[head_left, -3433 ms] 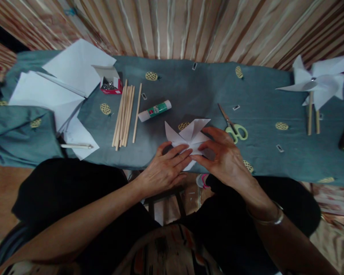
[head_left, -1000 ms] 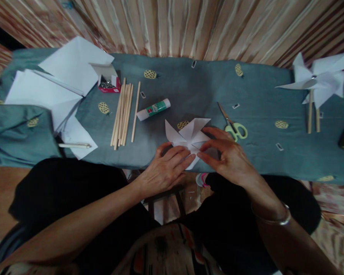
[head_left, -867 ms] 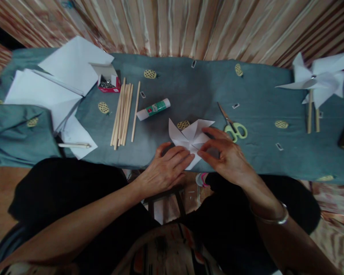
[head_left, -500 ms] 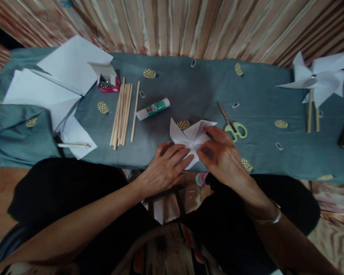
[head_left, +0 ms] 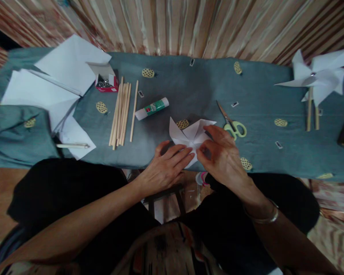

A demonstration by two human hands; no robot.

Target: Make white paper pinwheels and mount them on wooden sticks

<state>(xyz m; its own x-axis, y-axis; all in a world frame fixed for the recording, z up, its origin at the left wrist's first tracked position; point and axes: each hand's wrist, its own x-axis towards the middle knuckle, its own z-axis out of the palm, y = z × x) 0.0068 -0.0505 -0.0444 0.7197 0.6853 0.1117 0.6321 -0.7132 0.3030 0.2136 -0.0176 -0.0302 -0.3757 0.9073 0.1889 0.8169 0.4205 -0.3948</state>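
Observation:
A white folded paper pinwheel shape (head_left: 189,134) lies near the front edge of the blue-grey cloth-covered table (head_left: 189,88). My left hand (head_left: 167,168) lies flat with fingers stretched out, pressing the paper's lower left part. My right hand (head_left: 222,154) covers the paper's right side, its fingers bent and pinching a flap toward the centre. Green-handled scissors (head_left: 232,124) lie just right of my right hand. A glue stick (head_left: 151,108) lies to the upper left of the paper.
Several wooden sticks (head_left: 123,110) lie left of the glue. A small red box of pins (head_left: 104,78) and white paper sheets (head_left: 54,84) sit at the far left. Finished white pinwheels (head_left: 318,78) on sticks rest at the far right. A striped curtain hangs behind.
My right hand has slid left over the paper's right flap and folded it inward. The paper has turned slightly. My left hand has stayed pressing in place.

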